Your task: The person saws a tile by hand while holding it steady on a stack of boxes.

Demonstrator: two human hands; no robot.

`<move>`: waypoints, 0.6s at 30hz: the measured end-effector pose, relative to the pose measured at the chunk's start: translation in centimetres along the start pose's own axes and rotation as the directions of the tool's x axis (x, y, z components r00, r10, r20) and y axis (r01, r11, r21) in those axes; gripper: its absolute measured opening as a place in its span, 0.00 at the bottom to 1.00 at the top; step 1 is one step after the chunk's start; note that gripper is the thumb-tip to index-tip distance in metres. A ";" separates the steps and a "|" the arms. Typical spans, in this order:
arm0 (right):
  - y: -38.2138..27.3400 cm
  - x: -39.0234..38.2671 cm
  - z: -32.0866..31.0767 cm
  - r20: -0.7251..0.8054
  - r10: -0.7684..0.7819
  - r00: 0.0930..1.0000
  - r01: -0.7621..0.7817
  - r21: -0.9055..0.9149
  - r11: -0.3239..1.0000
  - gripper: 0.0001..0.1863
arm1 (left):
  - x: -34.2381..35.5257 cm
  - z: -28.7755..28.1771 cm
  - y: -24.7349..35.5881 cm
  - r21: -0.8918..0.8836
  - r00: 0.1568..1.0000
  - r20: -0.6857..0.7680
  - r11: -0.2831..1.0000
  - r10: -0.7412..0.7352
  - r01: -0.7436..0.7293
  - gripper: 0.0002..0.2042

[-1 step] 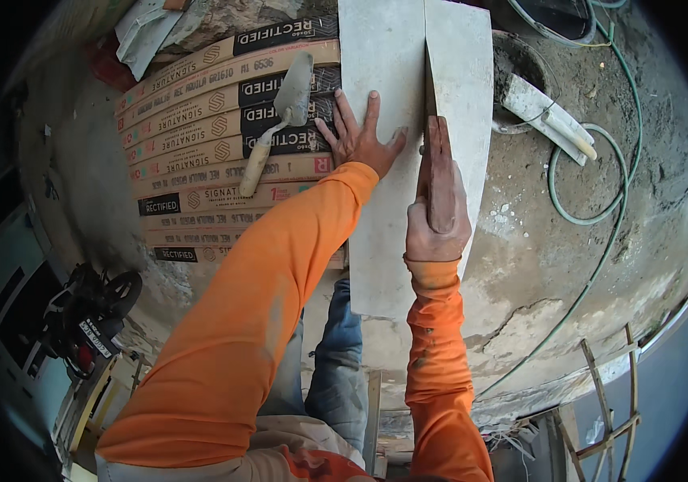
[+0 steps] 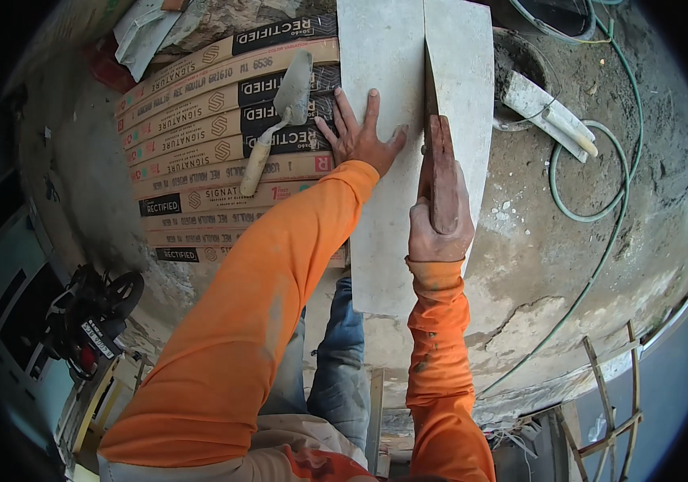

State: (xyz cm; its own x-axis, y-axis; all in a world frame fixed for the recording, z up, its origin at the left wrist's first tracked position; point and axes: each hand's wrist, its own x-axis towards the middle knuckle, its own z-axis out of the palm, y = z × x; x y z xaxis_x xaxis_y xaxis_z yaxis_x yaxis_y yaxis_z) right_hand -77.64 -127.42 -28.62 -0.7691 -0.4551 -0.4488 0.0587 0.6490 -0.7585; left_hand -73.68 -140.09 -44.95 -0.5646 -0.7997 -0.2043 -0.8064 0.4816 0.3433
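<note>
A long pale grey board (image 2: 384,233) lies across the stacked boxes, with a narrow slit running down from its far end. My left hand (image 2: 360,143) presses on its left part, fingers spread and holding nothing. Around a reddish-brown wooden handle my right hand (image 2: 440,221) is closed. That handle belongs to what looks like a handsaw (image 2: 443,173), seen edge-on at the near end of the slit; its blade is mostly hidden. A trowel (image 2: 294,92) with a pale handle rests on the boxes, left of my left hand.
Flat cardboard boxes (image 2: 191,153) are stacked beneath the board. At right stand a round dark bucket (image 2: 521,64), a whitish scrap piece (image 2: 541,116) and a looped green hose (image 2: 629,177). A motorcycle (image 2: 91,321) is at lower left, wooden poles (image 2: 609,410) at lower right.
My right hand and the saw handle have shifted very slightly to the right. The left hand stays in place on the board.
</note>
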 end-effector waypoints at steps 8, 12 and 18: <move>-3.7 -14.5 -5.9 0.270 0.291 0.918 -0.225 -0.250 0.942 0.40 | 0.3 -1.6 -1.3 0.029 1.000 0.019 1.000 0.001 -0.002 0.42; 2.1 -4.4 -0.8 -0.030 -0.289 0.957 0.270 -0.282 0.921 0.31 | 0.0 -0.5 -0.5 -0.005 0.999 0.033 1.000 0.004 -0.004 0.42; -1.0 -7.9 -1.9 0.153 0.002 0.988 0.038 -0.261 0.964 0.39 | 0.2 -0.8 -2.4 0.077 0.999 0.035 0.997 -0.033 0.031 0.43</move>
State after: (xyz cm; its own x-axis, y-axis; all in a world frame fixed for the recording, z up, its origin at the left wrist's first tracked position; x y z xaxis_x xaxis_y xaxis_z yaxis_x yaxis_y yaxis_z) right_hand -72.79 -123.32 -23.38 -0.6628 -0.5413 -0.5174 -0.1390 0.7679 -0.6253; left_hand -71.75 -141.66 -45.09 -0.5432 -0.8022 -0.2480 -0.8344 0.4830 0.2654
